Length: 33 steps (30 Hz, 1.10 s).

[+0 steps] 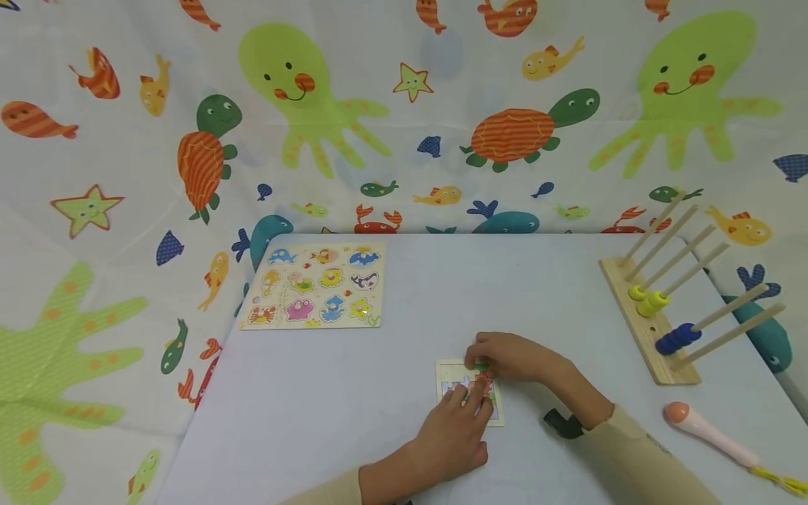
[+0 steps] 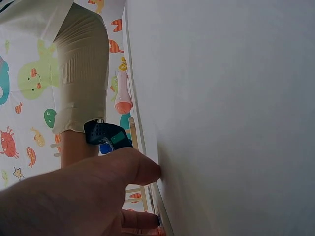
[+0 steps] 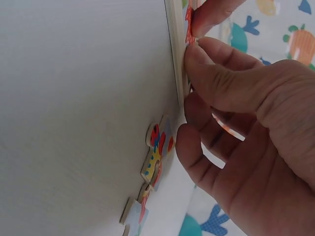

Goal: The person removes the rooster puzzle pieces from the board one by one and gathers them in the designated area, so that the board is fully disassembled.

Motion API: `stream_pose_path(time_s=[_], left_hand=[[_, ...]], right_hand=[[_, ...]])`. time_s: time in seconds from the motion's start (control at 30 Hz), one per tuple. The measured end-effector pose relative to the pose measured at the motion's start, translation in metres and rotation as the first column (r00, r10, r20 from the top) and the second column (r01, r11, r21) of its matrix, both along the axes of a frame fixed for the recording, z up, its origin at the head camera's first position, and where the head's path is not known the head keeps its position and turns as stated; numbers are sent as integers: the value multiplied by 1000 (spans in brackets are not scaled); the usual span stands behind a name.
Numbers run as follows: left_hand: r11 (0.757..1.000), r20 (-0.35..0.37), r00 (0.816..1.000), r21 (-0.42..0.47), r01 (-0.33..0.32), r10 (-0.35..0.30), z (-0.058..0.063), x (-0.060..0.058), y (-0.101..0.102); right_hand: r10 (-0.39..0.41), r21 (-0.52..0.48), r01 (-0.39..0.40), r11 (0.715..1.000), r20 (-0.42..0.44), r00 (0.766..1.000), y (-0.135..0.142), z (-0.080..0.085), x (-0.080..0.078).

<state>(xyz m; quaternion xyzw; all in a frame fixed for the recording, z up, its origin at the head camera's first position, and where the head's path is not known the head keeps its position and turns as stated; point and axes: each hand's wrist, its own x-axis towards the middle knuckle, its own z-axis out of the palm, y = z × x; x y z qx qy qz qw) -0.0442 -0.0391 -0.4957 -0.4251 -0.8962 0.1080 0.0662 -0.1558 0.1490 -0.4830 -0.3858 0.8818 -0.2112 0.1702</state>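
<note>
A small wooden jigsaw puzzle (image 1: 439,375) in a pale frame lies on the white table. My left hand (image 1: 451,435) rests its outstretched fingers on the puzzle's picture; its thumb (image 2: 140,167) shows close to the tabletop in the left wrist view. At the far right corner of the frame, my right hand (image 1: 514,358) pinches a puzzle piece between thumb and forefinger, mostly hidden by those fingers. In the right wrist view, loose puzzle pieces (image 3: 160,152) lie on the table just beyond the right hand's curled fingers, near the puzzle frame (image 3: 176,49).
A peg board with sea animals (image 1: 315,287) lies at the back left. On the right stands a wooden peg stacker (image 1: 653,330) with yellow and blue beads, tilted posts pointing right. A pink stick-shaped toy (image 1: 713,435) lies in front of it. A patterned cloth (image 1: 379,140) hangs behind.
</note>
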Motion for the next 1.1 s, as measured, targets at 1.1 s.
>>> stream_pose_path(time_s=[1.1], left_hand=[[998,57,998,-64,4,-1,-1,5,2]], right_hand=[[65,147,-35,989,-205,977,-7,5,10]])
